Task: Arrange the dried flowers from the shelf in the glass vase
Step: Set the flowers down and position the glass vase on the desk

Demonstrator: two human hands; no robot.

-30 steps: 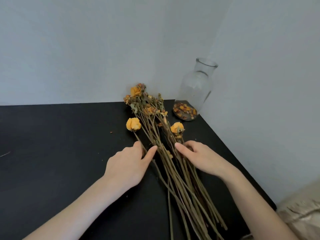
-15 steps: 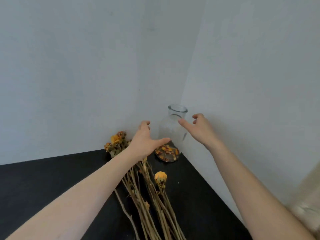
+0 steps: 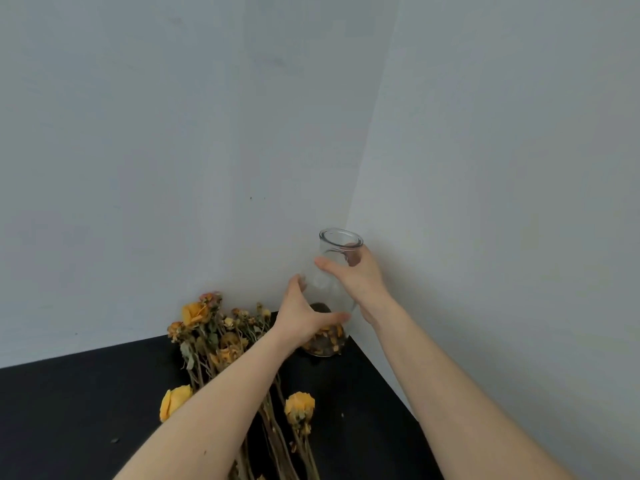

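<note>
- Right now I see both hands on the glass vase, centre of frame, slightly right, in the corner where two pale walls meet.
- Left hand: fingers spread wide and curled around the vase's lower body; thumb lies across the front of the glass, fingertips reach round the far left side. Grip looks like a cupping hold, not a tight fist.
- Right hand: wrapped around the neck just below the rim, thumb on the near side pointing left, the other fingers behind the glass and seen through it.
- Vase: clear, wide belly, narrow neck, open round mouth at top, roughly upright. Dried petals in orange and brown sit in its bottom. I cannot tell whether the base touches the worktop or is just off it.
- Dried flowers: bunch lying flat on the black worktop, lower centre of frame, left of the vase and near it. Heads point toward the back wall, stems run down to the bottom edge and pass under my left forearm.
- Yellow blooms stand out: one at lower left of the bunch, one at lower right, one near the top.
- No stem is in the vase.
- Worktop fills the lower left; its right edge runs diagonally toward lower right.
</note>
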